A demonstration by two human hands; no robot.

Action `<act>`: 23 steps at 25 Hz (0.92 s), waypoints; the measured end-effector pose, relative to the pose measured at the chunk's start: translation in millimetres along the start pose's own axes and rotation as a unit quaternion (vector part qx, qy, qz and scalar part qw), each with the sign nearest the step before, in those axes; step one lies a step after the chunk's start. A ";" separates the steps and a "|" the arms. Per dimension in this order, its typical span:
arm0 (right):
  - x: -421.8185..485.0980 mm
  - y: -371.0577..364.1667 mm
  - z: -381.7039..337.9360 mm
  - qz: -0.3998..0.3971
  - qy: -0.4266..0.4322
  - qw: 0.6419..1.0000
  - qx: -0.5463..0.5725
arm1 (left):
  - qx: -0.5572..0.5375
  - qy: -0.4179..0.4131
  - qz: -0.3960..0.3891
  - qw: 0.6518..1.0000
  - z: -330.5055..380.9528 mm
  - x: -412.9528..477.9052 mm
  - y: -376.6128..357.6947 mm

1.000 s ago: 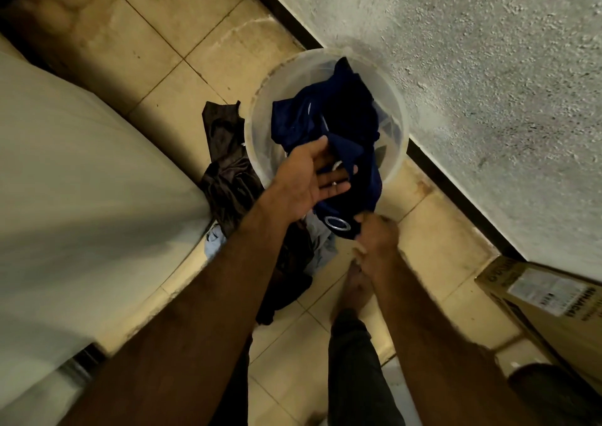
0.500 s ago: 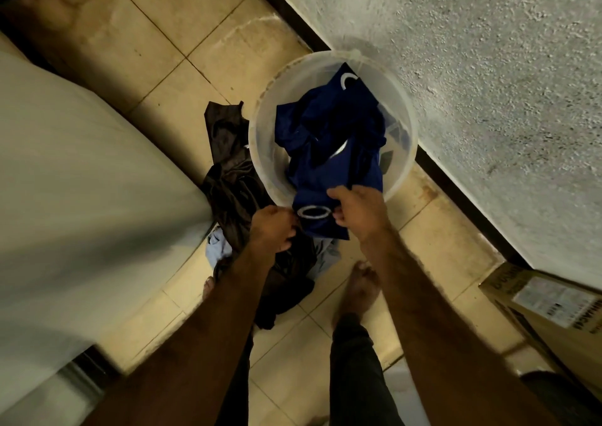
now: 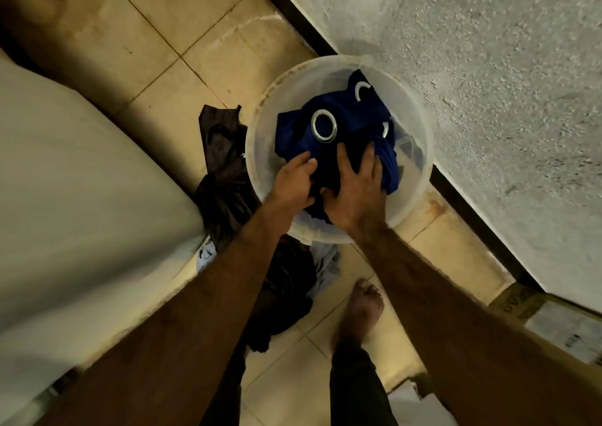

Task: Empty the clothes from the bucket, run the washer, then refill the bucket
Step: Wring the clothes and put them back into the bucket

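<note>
Okay: translucent bucket (image 3: 260, 152) on tiled floor, against rough wall. Blue cloth (image 3: 351, 122) with metal eyelet rings bunched inside bucket. Left hand (image 3: 293, 181) has fingers curled, gripping near edge of blue cloth. Right hand (image 3: 355, 188) has fingers spread and straight, pressing down on same cloth. Dark clothes pile (image 3: 224, 178) on floor touching bucket, beside white appliance (image 3: 81, 197). Cardboard box (image 3: 537, 315) lower right carries white label and printed letters, too blurred to read. Bare foot (image 3: 361, 305) on tile.
</note>
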State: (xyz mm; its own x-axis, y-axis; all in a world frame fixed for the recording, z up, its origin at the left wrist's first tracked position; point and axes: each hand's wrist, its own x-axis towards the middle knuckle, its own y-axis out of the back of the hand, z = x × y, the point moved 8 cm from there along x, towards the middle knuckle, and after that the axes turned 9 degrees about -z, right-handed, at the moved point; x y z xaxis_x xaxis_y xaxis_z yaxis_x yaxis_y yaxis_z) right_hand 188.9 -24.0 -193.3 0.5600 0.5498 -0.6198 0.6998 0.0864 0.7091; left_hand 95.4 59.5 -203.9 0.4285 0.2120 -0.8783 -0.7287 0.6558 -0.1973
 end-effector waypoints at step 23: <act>16.0 -80.2 12.7 -0.128 0.040 0.989 0.067 | 0.770 0.008 0.046 0.636 -216.2 18.6 82.6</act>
State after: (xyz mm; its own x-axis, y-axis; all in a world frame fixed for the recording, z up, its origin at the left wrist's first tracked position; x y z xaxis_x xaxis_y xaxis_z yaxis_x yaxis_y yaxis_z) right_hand 147.4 -32.7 -264.3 0.3231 0.5889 -0.7408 0.8697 0.1239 0.4778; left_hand -72.3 -39.1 -330.7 0.4078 0.3011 -0.8620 0.6427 0.5760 0.5052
